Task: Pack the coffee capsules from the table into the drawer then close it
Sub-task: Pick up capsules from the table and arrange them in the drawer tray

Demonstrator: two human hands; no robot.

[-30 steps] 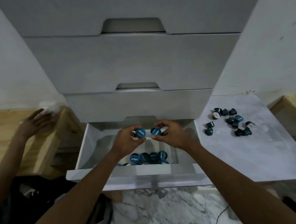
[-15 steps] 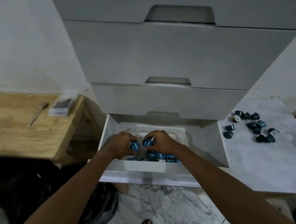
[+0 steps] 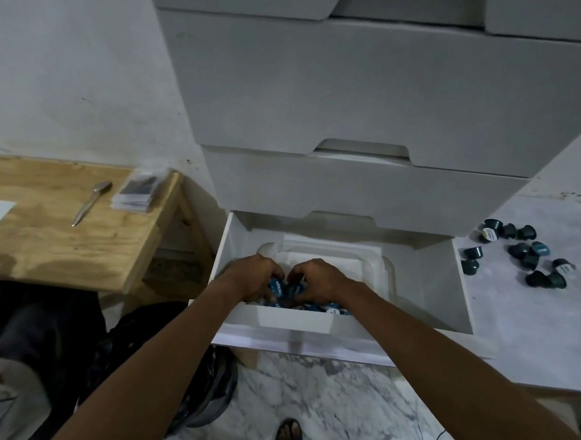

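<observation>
Obs: left hand [image 3: 252, 280] has fingers curled, pinching a blue capsule [image 3: 275, 286], foil face up. The right hand [image 3: 320, 281] has the same grip, pinching a second capsule [image 3: 297, 289]. The two held pieces sit side by side between the hands, low inside the open drawer [image 3: 288, 320]. Packed capsules [image 3: 332, 308] lie just under the hands at 5 o'clock, against the drawer's front wall. Loose capsules [image 3: 522, 253] lie at 3 o'clock on the white table [image 3: 544, 333], well apart. The wooden table [image 3: 46, 251] at 9 o'clock carries a pen [image 3: 91, 203] and a packet [image 3: 138, 195].
</observation>
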